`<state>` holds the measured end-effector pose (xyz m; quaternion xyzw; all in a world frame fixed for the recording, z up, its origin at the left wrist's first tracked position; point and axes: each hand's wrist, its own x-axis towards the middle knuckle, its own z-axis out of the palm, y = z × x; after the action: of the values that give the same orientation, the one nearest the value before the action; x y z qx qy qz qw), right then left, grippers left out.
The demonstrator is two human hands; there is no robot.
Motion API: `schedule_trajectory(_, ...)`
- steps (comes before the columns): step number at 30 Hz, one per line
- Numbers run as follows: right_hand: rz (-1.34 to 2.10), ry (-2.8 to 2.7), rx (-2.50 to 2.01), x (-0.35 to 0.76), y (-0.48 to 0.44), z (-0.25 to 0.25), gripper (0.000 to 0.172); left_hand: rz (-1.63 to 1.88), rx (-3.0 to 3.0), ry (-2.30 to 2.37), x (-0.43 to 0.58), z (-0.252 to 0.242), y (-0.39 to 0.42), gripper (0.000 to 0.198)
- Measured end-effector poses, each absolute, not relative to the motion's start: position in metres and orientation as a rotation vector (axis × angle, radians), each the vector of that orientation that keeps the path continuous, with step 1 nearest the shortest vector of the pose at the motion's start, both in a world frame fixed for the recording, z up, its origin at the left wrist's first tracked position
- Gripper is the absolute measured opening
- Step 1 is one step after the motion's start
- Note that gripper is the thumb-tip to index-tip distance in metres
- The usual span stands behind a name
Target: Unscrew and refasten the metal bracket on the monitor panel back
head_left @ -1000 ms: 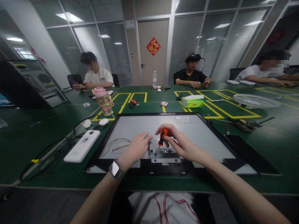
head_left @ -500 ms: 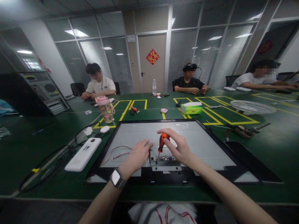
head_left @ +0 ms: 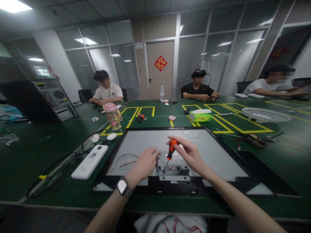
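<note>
An orange-and-black screwdriver (head_left: 171, 149) is held by its handle in the fingertips of my right hand (head_left: 190, 154). It leans slightly, its shaft pointing down at the front left of a metal bracket box (head_left: 181, 173) with a row of ports. My left hand (head_left: 143, 164) lies with fingers stretched out along the box's left side, fingertips touching or very near its edge. Beneath both hands is a flat display panel (head_left: 209, 161), back side up in a black frame. Thin coloured wires (head_left: 123, 156) run out left of my left hand.
A white power bank (head_left: 89, 161) and black cables (head_left: 54, 171) lie left of the panel. Beyond it stand a pink-lidded bottle (head_left: 113, 118) and a green tissue pack (head_left: 200, 116). A dark flat panel (head_left: 266, 173) lies right. Several people sit across the table.
The camera view has shifted slightly, so everything appears a little lower and to the right. The screwdriver tilts somewhat more, its tip still at the bracket box. Both hands keep their places.
</note>
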<state>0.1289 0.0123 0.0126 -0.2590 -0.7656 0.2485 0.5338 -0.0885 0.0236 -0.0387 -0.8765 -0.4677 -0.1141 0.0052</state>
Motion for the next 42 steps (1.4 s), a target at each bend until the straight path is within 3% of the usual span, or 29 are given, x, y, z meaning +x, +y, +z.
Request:
schedule_trajectory(4, 0.493, -1.764, -0.653, 0.1298, 0.0160, 0.0099, 0.017, -0.316, -2.740, -1.476, -0.0881, -0.0375, 0.0236, 0.042)
schedule_trajectory(10, 0.627, -1.843, -0.607, 0.1328, 0.0154, 0.0113, 0.035, -0.332, -2.736, -1.474, -0.0883, -0.0388, 0.0245, 0.042)
schedule_trajectory(17, 0.519, -1.757, -0.678, 0.1294, 0.0187, 0.0107, 0.019, -0.336, -2.752, -1.481, -0.0890, -0.0388, 0.0232, 0.043)
schedule_trajectory(23, 0.694, -1.816, -0.618, 0.1271, 0.0149, 0.0120, 0.034, -0.370, -2.758, -1.481, -0.0883, -0.0367, 0.0228, 0.042)
schedule_trajectory(29, 0.537, -1.781, -0.656, 0.1282, 0.0177, 0.0094, 0.020, -0.351, -2.747, -1.486, -0.0878, -0.0382, 0.0231, 0.043)
schedule_trajectory(35, 0.599, -1.869, -0.576, 0.1307, 0.0140, 0.0134, 0.031, -0.381, -2.738, -1.470, -0.0894, -0.0409, 0.0239, 0.042)
schedule_trajectory(42, 0.478, -1.782, -0.634, 0.1275, 0.0146, 0.0125, 0.015, -0.391, -2.737, -1.451, -0.0903, -0.0429, 0.0244, 0.042)
